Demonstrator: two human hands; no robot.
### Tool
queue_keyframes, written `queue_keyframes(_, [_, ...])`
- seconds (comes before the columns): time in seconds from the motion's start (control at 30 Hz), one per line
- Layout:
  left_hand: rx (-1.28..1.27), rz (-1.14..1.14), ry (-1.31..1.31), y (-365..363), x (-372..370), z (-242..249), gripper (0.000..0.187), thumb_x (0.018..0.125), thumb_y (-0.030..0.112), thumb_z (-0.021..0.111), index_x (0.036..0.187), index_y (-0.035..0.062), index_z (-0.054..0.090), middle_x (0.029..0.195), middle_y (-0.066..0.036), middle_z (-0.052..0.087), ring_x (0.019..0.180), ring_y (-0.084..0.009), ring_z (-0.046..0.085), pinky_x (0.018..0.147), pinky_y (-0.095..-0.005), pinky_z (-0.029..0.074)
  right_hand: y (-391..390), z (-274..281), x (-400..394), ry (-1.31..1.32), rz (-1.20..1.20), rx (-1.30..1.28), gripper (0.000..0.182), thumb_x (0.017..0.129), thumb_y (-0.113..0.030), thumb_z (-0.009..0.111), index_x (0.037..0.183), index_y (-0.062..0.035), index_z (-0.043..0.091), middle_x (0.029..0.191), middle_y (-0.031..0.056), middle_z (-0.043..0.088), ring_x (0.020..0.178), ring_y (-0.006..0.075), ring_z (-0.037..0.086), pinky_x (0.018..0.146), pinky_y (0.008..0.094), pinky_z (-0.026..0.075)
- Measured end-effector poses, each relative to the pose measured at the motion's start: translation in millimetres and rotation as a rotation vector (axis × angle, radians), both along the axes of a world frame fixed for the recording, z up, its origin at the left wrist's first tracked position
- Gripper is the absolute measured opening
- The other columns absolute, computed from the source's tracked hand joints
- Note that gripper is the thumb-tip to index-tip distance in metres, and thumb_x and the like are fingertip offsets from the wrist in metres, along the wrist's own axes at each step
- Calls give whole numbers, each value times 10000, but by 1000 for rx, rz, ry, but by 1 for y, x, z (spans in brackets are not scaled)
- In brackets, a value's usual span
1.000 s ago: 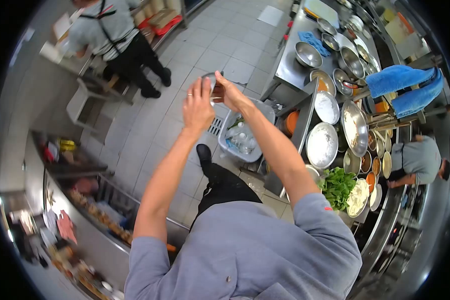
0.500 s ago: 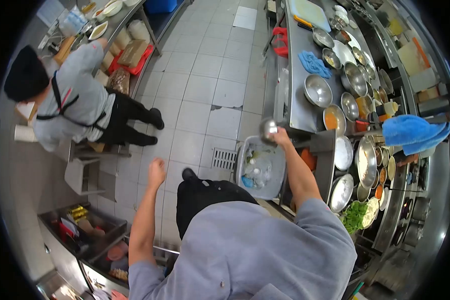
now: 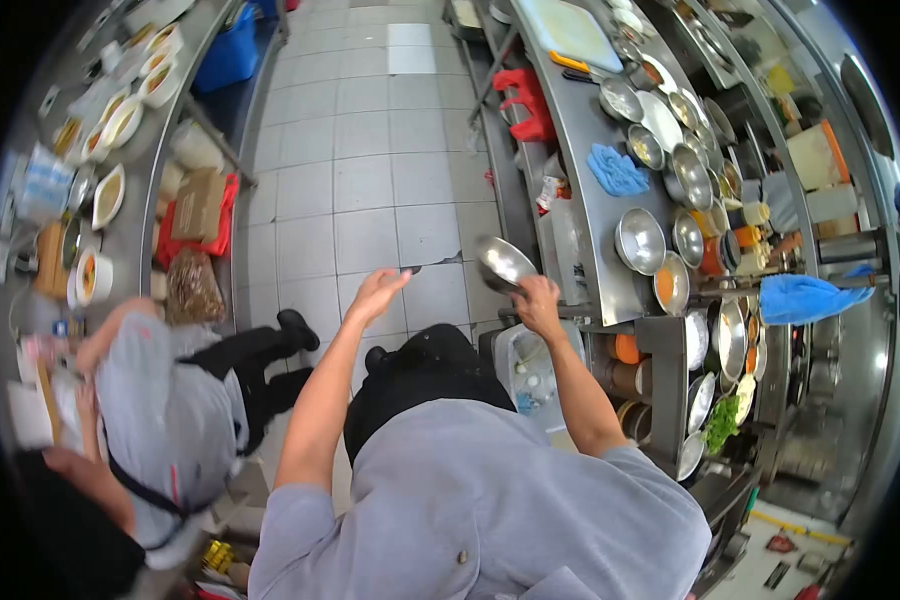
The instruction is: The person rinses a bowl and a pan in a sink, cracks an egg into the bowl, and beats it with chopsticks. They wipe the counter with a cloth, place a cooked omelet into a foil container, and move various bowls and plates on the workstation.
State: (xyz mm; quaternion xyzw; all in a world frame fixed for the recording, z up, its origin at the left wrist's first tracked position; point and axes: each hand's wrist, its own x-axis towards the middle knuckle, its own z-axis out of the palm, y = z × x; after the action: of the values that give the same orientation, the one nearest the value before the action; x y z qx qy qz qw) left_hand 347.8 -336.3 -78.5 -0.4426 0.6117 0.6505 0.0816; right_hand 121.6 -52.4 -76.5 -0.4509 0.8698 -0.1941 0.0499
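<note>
My right hand [image 3: 539,303] grips the edge of a steel mixing bowl [image 3: 505,264]. The bowl is tilted, its shiny inside showing, over the floor just ahead of the grey waste bin [image 3: 503,352]. Scraps and clear plastic lie in the bin, partly covered by my right forearm. My left hand [image 3: 377,296] is held out in the air in front of me, fingers stretched and holding nothing.
At right a steel counter [image 3: 605,255] carries steel bowls [image 3: 640,241], a blue cloth [image 3: 617,170], a white cutting board [image 3: 570,35] and orange- and black-handled knives [image 3: 573,68]. On the left, a co-worker [image 3: 175,410] stands by a counter with filled white dishes [image 3: 122,122].
The bowl has moved forward from over the bin in my right hand. My left hand has risen forward and opened from a closed shape. My view has advanced; the co-worker appears nearer.
</note>
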Motion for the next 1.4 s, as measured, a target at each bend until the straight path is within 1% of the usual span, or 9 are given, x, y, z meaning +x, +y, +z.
queue_keyframes(0.17, [395, -49, 186, -64, -139, 41, 952, 784, 624, 657, 1441, 82, 231, 1323, -195, 466, 1105, -380, 571, 786, -499, 541, -133, 49, -15, -204, 223, -252, 169, 769, 13, 616, 933, -27, 603, 1008, 131, 579, 1079, 342, 490, 933, 429, 398])
queue_keyframes(0.33, [239, -68, 105, -140, -249, 31, 595, 798, 115, 434, 1381, 90, 322, 1234, -238, 500, 985, -361, 615, 677, -475, 584, -203, 35, -74, -167, -88, -498, 137, 781, 30, 592, 913, -2, 571, 1068, 166, 576, 1072, 375, 494, 919, 441, 426])
queue_keyframes(0.4, [-60, 101, 96, -170, -276, -1, 592, 801, 114, 465, 1376, 69, 330, 1097, -205, 603, 841, -336, 648, 582, -463, 565, -213, 16, -104, -147, -354, -598, 118, 773, 24, 593, 887, 2, 570, 1050, 174, 600, 1071, 383, 513, 925, 437, 429])
queue_keyframes(0.47, [-277, 93, 33, -212, -292, 22, 570, 779, 102, 463, 1343, 56, 393, 1056, -217, 619, 841, -330, 648, 554, -455, 564, -201, -10, -151, -690, -675, -57, 127, 747, -48, 626, 864, -3, 605, 1001, 191, 635, 1091, 414, 533, 944, 417, 433])
queue_keyframes(0.67, [-1148, -180, -51, -394, -267, -29, 583, 808, 138, 493, 1360, -35, 420, 1301, -277, 521, 1185, -433, 513, 1002, -453, 411, -149, -105, -185, -209, -701, 616, 323, 799, -152, 590, 1111, -111, 663, 1207, 237, 584, 1261, 404, 450, 1083, 563, 281])
queue_keyframes(0.87, [-971, 94, -326, -512, -262, -50, 551, 791, 115, 517, 1331, 32, 444, 1139, -255, 623, 1071, -427, 587, 955, -491, 431, -191, -126, -284, -393, -911, 11, 455, 814, -177, 644, 1256, -95, 574, 1306, 232, 529, 1292, 379, 428, 1081, 548, 295])
queue_keyframes(0.93, [-817, 190, -81, -585, -247, -117, 488, 837, 157, 529, 1311, 63, 464, 1041, -198, 654, 868, -353, 660, 744, -485, 532, -219, -104, -329, -380, -1002, -75, 413, 858, -201, 604, 1253, -87, 568, 1336, 218, 509, 1271, 350, 454, 1062, 465, 356])
queue_keyframes(1.03, [-576, 340, -135, -575, -302, -87, 454, 861, 207, 550, 1296, 100, 475, 969, -166, 628, 558, -217, 623, 311, -304, 438, -226, -176, -384, -293, -1179, -66, 388, 910, -270, 537, 1239, -65, 546, 1252, 176, 576, 1177, 322, 519, 998, 449, 397])
queue_keyframes(1.4, [-394, -503, -57, -640, -488, -55, 455, 876, 72, 449, 1320, 15, 369, 1061, -203, 571, 699, -269, 664, 452, -334, 595, -244, -235, -459, -368, -1649, 76, 345, 918, -276, 510, 1187, -62, 538, 1054, 120, 570, 924, 247, 528, 778, 390, 416])
